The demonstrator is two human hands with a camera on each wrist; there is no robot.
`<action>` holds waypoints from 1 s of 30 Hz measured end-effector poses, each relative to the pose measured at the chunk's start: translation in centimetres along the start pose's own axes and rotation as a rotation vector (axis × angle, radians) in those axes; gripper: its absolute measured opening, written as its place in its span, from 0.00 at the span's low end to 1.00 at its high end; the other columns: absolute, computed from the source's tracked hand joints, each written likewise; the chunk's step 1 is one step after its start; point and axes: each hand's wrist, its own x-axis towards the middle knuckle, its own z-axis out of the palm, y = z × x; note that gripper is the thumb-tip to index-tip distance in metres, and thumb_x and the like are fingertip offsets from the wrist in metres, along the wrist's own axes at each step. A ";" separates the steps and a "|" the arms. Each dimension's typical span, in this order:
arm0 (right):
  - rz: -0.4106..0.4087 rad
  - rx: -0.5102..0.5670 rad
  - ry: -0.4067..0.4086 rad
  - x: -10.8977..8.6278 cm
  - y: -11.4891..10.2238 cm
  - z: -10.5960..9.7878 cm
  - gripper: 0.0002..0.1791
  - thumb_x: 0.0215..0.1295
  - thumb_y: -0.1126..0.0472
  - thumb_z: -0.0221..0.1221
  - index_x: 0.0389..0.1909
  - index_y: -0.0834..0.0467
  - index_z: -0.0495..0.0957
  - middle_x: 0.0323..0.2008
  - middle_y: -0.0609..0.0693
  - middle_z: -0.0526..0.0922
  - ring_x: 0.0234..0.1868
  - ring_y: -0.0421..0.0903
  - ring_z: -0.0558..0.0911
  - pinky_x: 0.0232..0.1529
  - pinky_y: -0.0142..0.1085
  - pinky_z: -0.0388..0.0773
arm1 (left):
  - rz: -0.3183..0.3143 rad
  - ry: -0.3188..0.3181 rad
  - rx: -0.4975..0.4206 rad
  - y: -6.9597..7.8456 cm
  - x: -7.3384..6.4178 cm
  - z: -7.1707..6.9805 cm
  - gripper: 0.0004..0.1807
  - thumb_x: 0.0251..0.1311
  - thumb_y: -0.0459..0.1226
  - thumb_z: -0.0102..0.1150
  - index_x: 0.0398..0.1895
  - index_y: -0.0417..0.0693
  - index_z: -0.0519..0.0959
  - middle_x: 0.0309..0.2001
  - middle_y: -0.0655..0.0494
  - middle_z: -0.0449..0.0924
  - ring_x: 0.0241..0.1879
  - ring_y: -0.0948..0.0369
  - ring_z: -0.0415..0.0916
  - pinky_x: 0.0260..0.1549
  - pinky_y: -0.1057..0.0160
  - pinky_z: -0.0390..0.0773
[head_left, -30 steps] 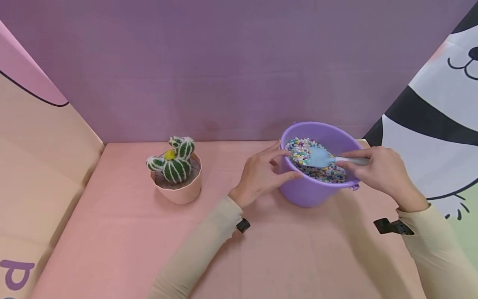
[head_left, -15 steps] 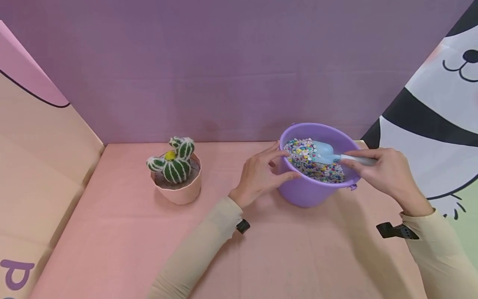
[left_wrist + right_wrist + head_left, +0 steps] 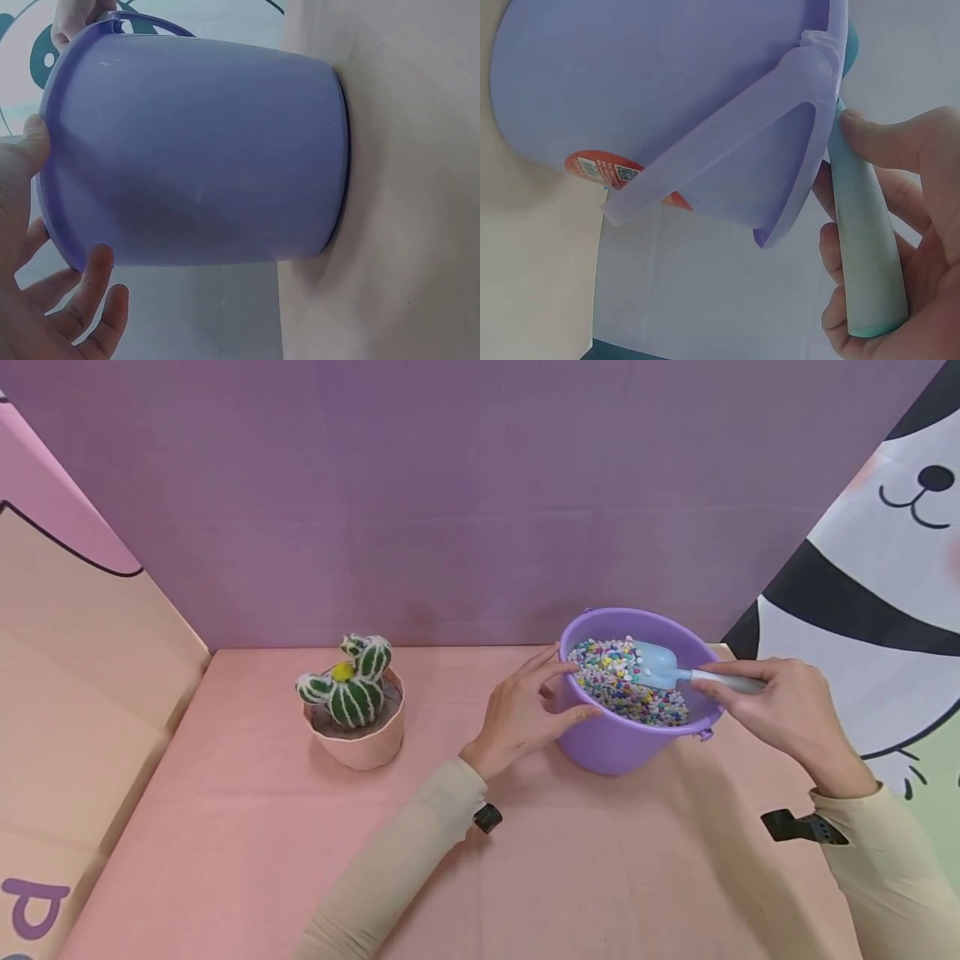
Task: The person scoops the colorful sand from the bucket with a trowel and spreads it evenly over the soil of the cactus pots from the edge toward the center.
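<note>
The left hand (image 3: 517, 714) is holding the bucket (image 3: 611, 752), thumb and fingers spreading apart along the rim on the side nearest this hand. In the left wrist view, the thumb is pressing on the rim while the other fingers are bending, well apart from one another. The bucket is standing just to the right of the left hand, between the two hands. The right hand (image 3: 787, 710) is grasping the scoop (image 3: 663, 675) by its pale handle, which is crossing the rim to the left of that hand. The scoop's light blue blade is pointing toward the left hand, inside the bucket, and its front end is meeting the many-coloured beads (image 3: 637, 702). Below the right hand's grip, the bail (image 3: 705, 142) is hanging along the bucket, partly covering an orange label (image 3: 600, 166). Well to the left of the left hand, a cactus (image 3: 356, 697) with a yellow flower is sitting in a peach pot (image 3: 367, 747). The pot and bucket are resting on a pink table (image 3: 247, 827). A purple wall (image 3: 450, 485) is rising beyond both hands, and a panda drawing (image 3: 862, 585) is showing beyond and to the right of the right hand.
</note>
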 end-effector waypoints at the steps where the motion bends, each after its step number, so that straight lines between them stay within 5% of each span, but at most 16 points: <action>1: -0.001 -0.004 0.002 0.0 0.0 0.0 0.18 0.55 0.41 0.70 0.42 0.46 0.89 0.34 0.59 0.88 0.29 0.30 0.69 0.26 0.32 0.64 | 0.000 0.000 0.002 0.0 0.0 0.0 0.36 0.50 0.68 0.65 0.62 0.66 0.77 0.75 0.62 0.62 0.36 0.70 0.81 0.32 0.72 0.75; 14: 0.010 -0.014 0.014 -0.3 -0.6 0.0 0.19 0.55 0.40 0.69 0.42 0.46 0.89 0.34 0.59 0.88 0.28 0.31 0.70 0.26 0.32 0.65 | -0.009 -0.016 0.024 -0.1 -0.2 -0.5 0.37 0.53 0.68 0.62 0.63 0.63 0.76 0.74 0.63 0.63 0.49 0.65 0.82 0.48 0.59 0.80; 30: 0.011 -0.015 0.034 -0.6 -1.9 -0.4 0.18 0.54 0.38 0.69 0.41 0.44 0.89 0.33 0.58 0.88 0.28 0.36 0.72 0.25 0.33 0.66 | -0.016 0.048 0.002 -0.1 -0.7 -2.4 0.36 0.52 0.68 0.62 0.63 0.67 0.74 0.69 0.62 0.70 0.51 0.65 0.79 0.48 0.56 0.80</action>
